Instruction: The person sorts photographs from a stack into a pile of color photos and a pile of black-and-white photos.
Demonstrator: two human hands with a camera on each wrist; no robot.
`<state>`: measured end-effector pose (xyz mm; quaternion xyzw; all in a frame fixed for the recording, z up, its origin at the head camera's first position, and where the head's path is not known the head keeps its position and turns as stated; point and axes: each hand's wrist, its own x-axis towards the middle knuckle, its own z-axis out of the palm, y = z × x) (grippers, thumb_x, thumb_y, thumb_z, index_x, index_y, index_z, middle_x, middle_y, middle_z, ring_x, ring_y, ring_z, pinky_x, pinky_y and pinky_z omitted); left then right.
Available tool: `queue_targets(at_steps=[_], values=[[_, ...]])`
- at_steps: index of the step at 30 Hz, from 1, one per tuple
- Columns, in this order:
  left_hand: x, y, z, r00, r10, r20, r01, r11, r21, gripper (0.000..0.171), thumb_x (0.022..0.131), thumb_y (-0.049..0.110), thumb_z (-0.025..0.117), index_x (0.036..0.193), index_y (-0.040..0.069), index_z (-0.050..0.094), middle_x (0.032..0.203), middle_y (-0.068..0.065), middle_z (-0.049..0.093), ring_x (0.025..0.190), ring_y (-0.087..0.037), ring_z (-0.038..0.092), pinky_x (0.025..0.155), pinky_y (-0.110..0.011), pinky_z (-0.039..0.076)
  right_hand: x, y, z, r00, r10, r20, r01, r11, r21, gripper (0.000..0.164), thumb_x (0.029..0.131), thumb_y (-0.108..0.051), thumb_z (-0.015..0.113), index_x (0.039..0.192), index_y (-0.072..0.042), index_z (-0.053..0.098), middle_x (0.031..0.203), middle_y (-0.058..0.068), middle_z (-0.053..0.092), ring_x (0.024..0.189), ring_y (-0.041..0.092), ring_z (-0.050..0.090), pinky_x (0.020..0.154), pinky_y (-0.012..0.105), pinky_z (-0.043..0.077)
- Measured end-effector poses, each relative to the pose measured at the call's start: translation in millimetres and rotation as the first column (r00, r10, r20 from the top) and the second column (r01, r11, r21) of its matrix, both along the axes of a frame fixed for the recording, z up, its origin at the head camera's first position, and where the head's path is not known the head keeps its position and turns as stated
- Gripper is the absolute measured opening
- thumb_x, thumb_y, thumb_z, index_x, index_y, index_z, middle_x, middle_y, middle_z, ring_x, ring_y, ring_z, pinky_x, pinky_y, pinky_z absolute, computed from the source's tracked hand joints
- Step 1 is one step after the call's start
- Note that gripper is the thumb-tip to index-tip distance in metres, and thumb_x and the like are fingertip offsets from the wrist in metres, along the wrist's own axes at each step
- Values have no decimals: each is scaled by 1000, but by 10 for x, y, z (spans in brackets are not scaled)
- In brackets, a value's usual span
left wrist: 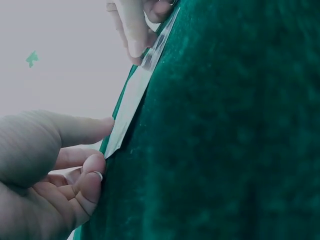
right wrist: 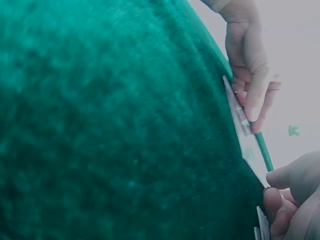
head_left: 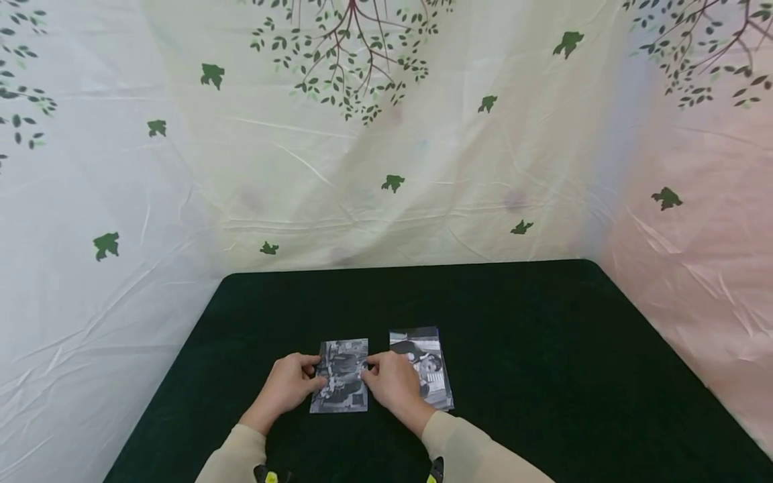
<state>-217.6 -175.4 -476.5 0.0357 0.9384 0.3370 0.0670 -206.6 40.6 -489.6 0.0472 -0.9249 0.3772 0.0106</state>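
A black-and-white photo print (head_left: pixel 345 389) lies flat in front of me, low over the dark green cloth. My left hand (head_left: pixel 288 381) pinches its left edge between thumb and fingers, while my right hand (head_left: pixel 395 384) does the same at the right edge. The left wrist view gives the print (left wrist: pixel 131 97) almost edge-on, the left hand's thumb (left wrist: pixel 87 130) at its near end. Partly under my right forearm and hand is a stack of similar photo prints (head_left: pixel 433 372), its edges slightly uneven. From the right wrist, the print (right wrist: pixel 245 140) runs between both hands.
The dark green tablecloth (head_left: pixel 543 349) covers a table with rounded far corners. Behind it hangs a pale curtain (head_left: pixel 314 181) with green leaf and branch patterns, continuing along both sides. Several stacked print edges (right wrist: pixel 262 222) show beneath the hand in the right wrist view.
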Motion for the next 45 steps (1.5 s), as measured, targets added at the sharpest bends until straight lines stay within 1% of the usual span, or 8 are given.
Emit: queue_targets(at_steps=[6,11,16,21,24,28,36,45], values=[[49,56,50,998,-28,-63,28,1000,9,43,84,22,75,120,2,65,87,-1,57,66,-12,51,57,-29,43,63,153,149,997,10,-74,-17,995,-99,25,88,-20,70,111,-12,71,77,-11,61,61,4,53,55,23,45],[90,251,195,986,-84,-143,91,995,43,42,86,22,73,123,4,63,85,2,59,67,-11,52,59,-27,46,78,554,303,988,-102,-115,85,986,-144,24,86,-23,73,109,-15,71,83,-8,65,67,6,56,60,26,48],[126,585,277,979,-126,-160,140,987,79,44,89,24,69,128,5,60,86,4,61,67,-10,54,60,-27,47,18,1007,250,967,-241,-87,227,963,-146,25,84,-24,74,107,-12,72,82,-2,66,70,12,57,60,29,46],[115,926,240,982,-132,-136,146,984,101,46,91,25,67,128,1,57,82,3,60,65,-10,54,59,-27,46,4,1234,101,959,-281,31,283,947,-156,31,85,-29,74,109,-11,69,85,2,65,73,16,57,59,29,47],[111,1094,213,988,-104,-116,117,986,117,44,91,24,67,126,-2,58,79,1,60,63,-11,54,58,-28,46,18,1270,51,959,-271,82,281,946,-162,34,85,-31,74,111,-10,67,85,2,63,72,17,56,59,29,45],[118,1248,158,992,-43,-118,60,988,142,42,89,21,68,121,-5,60,77,-1,61,61,-12,54,55,-29,46,28,1264,18,962,-253,99,265,954,-142,36,84,-33,74,109,-9,67,82,2,62,70,16,54,58,29,44],[121,1301,-26,988,-9,-155,26,994,107,37,88,20,69,114,-6,64,68,1,58,59,-11,52,54,-29,44,16,1216,-26,972,-212,102,223,968,-114,38,81,-31,78,107,-7,66,78,1,61,68,15,54,57,29,44],[90,1326,-32,994,-12,-106,27,991,133,37,88,20,69,115,-5,63,74,-2,61,61,-12,53,54,-29,44,-1,1232,-78,969,-229,93,235,970,-66,41,80,-33,78,109,-7,66,77,0,60,66,14,53,57,30,43]])
